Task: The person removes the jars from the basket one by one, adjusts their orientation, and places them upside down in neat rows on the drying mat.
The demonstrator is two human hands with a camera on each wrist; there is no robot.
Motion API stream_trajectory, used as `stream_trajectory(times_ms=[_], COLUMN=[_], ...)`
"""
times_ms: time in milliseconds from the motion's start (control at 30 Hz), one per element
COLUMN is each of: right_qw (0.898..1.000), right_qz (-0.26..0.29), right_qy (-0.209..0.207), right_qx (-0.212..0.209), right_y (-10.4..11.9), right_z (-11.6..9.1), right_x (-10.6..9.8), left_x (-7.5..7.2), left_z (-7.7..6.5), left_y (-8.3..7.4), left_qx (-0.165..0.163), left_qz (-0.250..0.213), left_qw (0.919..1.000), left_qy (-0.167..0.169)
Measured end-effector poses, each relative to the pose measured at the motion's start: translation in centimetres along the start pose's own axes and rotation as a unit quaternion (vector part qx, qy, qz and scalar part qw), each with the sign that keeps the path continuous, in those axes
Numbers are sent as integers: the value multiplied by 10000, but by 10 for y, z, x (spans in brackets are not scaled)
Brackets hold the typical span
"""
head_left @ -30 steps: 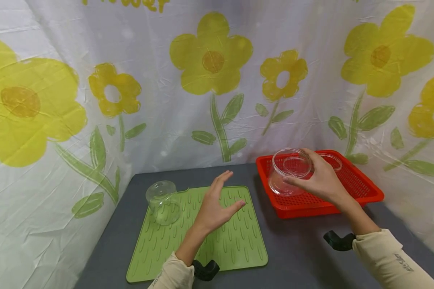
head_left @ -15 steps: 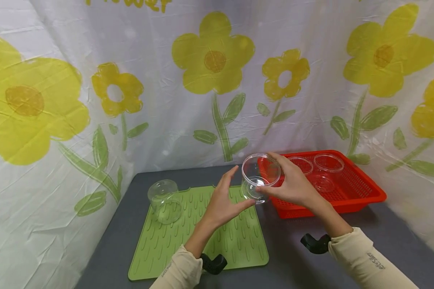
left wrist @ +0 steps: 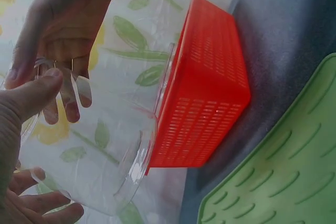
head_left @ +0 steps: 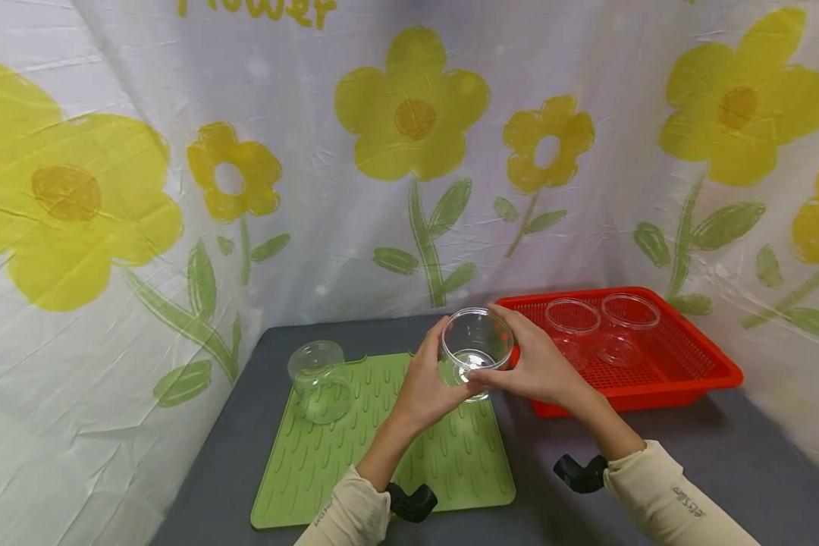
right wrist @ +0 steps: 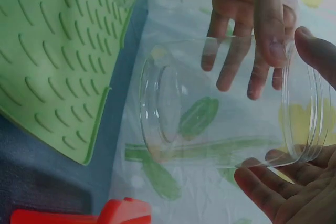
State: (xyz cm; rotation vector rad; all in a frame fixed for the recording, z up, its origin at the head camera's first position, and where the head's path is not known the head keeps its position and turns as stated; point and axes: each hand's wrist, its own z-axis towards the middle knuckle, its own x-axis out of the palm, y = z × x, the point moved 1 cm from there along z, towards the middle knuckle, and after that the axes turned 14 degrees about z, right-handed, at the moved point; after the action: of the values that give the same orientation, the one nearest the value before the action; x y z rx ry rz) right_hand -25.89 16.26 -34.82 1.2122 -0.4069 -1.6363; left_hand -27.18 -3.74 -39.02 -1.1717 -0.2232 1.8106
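Nearest, a green mat lies on the grey table. Above its far right corner both hands grasp one clear bowl, held off the mat with its mouth tilted toward the camera: left hand curled round its left wall, right hand round its right. The wrist views alone show fingertips through the clear wall and a thumb on the rim. Further left, a clear jar stands inverted on the mat. Far right, a red basket holds two more bowls.
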Motion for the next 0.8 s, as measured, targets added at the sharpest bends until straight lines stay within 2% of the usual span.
stream_trajectory(times_ms=[400, 600, 800], right_qw=[9999, 9988, 9966], right_qz=[61, 484, 684], right_qy=[9, 63, 439], right_qx=[-87, -28, -123], right_y=[1, -7, -15], right_z=[-4, -6, -5], right_x=[6, 5, 9], left_x=[1, 0, -3], left_z=[-6, -11, -15], left_y=[7, 13, 20], left_qx=[-118, -483, -865], left_qz=[-94, -487, -1293], left_qw=[9999, 9975, 9872], left_qy=[-66, -153, -362])
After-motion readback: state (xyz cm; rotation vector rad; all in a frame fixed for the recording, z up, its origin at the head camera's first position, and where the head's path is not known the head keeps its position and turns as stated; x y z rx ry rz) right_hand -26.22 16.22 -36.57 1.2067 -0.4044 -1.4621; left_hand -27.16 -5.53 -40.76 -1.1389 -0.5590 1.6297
